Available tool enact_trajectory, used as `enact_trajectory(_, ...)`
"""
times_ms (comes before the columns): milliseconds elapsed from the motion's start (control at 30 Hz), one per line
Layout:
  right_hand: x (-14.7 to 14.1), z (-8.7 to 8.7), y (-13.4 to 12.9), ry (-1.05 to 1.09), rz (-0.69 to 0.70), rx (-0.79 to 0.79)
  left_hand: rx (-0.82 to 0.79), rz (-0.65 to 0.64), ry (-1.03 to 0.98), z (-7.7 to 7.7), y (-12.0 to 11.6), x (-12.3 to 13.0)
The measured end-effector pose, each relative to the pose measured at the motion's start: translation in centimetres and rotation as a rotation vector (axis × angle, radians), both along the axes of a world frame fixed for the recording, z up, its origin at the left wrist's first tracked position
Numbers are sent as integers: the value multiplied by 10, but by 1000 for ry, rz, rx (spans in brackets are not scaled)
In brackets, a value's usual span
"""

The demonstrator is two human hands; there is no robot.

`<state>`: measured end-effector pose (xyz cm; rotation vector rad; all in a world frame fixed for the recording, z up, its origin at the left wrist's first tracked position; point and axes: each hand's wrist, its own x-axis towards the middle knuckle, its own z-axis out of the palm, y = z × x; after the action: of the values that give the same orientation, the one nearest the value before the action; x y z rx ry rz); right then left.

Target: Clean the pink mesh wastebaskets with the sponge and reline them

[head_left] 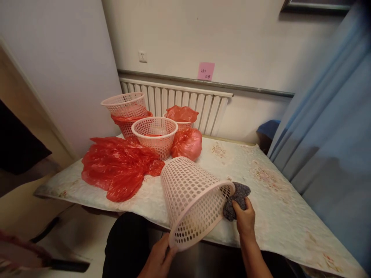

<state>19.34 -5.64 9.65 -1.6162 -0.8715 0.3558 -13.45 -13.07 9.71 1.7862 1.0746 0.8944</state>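
A pale pink perforated plastic wastebasket (pixel 188 185) lies tilted on its side, with its open mouth facing me at the table's near edge. My left hand (pixel 162 253) grips its rim at the lower left. In my right hand (pixel 245 218) is a dark grey cloth (pixel 237 199), pinched and pressed against the right side of the same rim. Part of the cloth bulges up past the fingers. Through the holes, the basket's inside looks bare.
Red plastic bags (pixel 121 166) lie crumpled at the left. Behind stand an upright pink basket (pixel 155 129), stacked baskets (pixel 124 101) and a bag-lined basket (pixel 185 125). A stuffed red bag (pixel 188 144) sits between. A radiator (pixel 185 96) backs the table; a blue curtain (pixel 327 127) hangs right.
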Motion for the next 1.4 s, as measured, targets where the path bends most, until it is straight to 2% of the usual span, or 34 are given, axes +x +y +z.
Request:
enact_trajectory(100,2,19,3,-95,5,-26,-91,-5,29,-8,4,3)
enact_trajectory(167,2,23,3,-142,8,-33,-114,20,68,-4,6,3)
enact_trajectory(333,-3,23,1,-205,-45,-42,-130,204,185,35,1,-2)
enact_trajectory(400,-8,27,-1,-230,-42,-21,-67,234,222,48,-2,-4)
enact_trajectory(467,-14,34,-2,-256,-12,1,17,223,239,53,-6,-5)
enact_trajectory(600,-23,47,-1,-307,54,49,137,200,249,41,-9,-8)
enact_trajectory(733,-23,45,0,-323,69,56,207,186,258,24,-11,-10)
enact_trajectory(833,-21,30,-1,-258,41,8,235,196,262,16,-13,-12)
enact_trajectory(1000,-21,-10,-4,-107,-15,-76,260,195,259,12,-12,-14)
enact_trajectory(1100,-25,-32,-9,39,15,-115,257,209,261,12,-13,-14)
enact_trajectory(1200,-29,-45,-13,172,42,-138,249,222,247,12,-15,-15)
enact_trajectory(1300,-29,-41,-13,188,18,-124,205,225,216,8,-16,-16)
enact_trajectory(1400,-23,-22,-8,101,37,-68,140,210,144,1,-14,-14)
